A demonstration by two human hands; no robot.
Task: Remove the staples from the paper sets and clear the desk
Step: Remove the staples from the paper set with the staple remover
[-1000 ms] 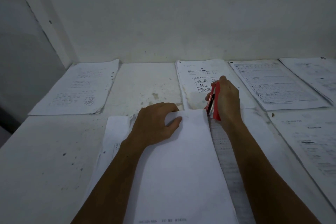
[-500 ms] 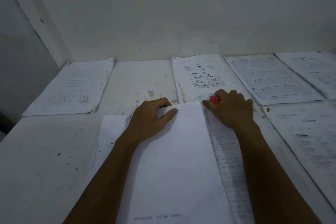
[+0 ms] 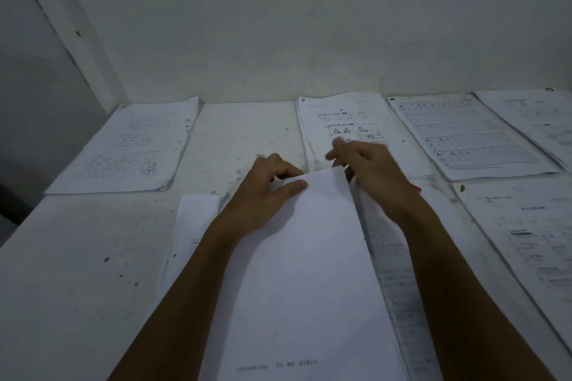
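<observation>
- Paper set [image 3: 297,272] lies mid-surface, right under both hands.
- Left hand [image 3: 266,192] pinches its top edge, thumb on top.
- Right hand [image 3: 368,173] sits at the top-right corner, fingers loosely curled; can't tell what it's holding.
- Bit of red stapler [image 3: 416,187] pokes out beside that wrist.

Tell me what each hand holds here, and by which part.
The left hand pinches the top edge of the blank sheet. The right hand is at its top right corner; a red tool peeks from under it, grip unclear.
</observation>
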